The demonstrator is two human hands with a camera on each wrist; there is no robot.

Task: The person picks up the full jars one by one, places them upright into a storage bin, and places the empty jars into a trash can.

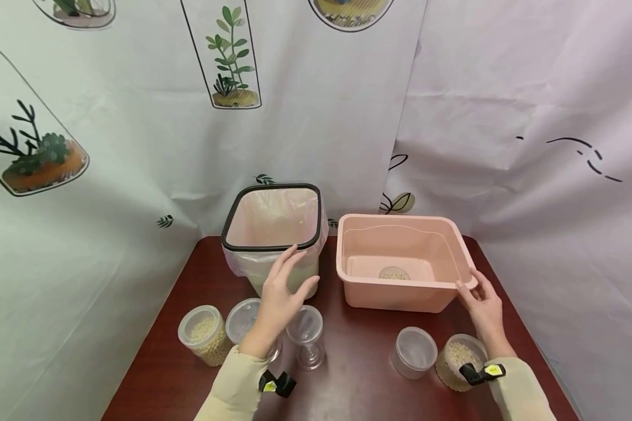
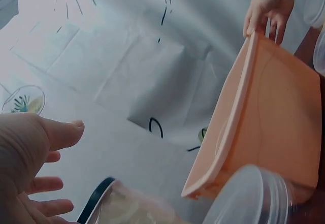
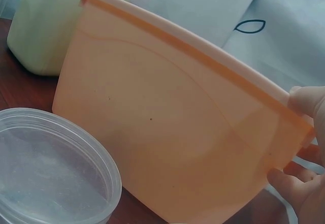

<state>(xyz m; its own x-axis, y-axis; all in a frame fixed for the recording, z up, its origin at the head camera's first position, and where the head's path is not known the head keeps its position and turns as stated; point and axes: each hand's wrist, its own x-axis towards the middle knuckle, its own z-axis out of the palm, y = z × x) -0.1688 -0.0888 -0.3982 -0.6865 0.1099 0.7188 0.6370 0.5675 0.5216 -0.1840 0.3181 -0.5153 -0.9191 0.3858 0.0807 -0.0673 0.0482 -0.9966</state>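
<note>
At the front right corner of a pink plastic basin (image 1: 400,295), my right hand (image 1: 485,307) grips the rim, thumb on the near side. The right wrist view shows that hand's fingers (image 3: 299,176) at the corner of the basin wall. A round clear container with pale beans (image 1: 394,273) lies inside the basin. My left hand (image 1: 281,289) is raised with fingers spread and holds nothing. It overlaps the front of a lined trash bin (image 1: 271,249) in the head view. Below it stand a clear lidded jar (image 1: 240,318), partly hidden by the forearm, and a narrow-waisted clear container (image 1: 306,327).
A lidded jar of pale beans (image 1: 205,336) stands tilted in view at the left. Near the right forearm are a clear lidded tub (image 1: 414,354) and another bean jar (image 1: 455,362). A printed curtain (image 1: 316,117) hangs behind the dark red table (image 1: 358,362).
</note>
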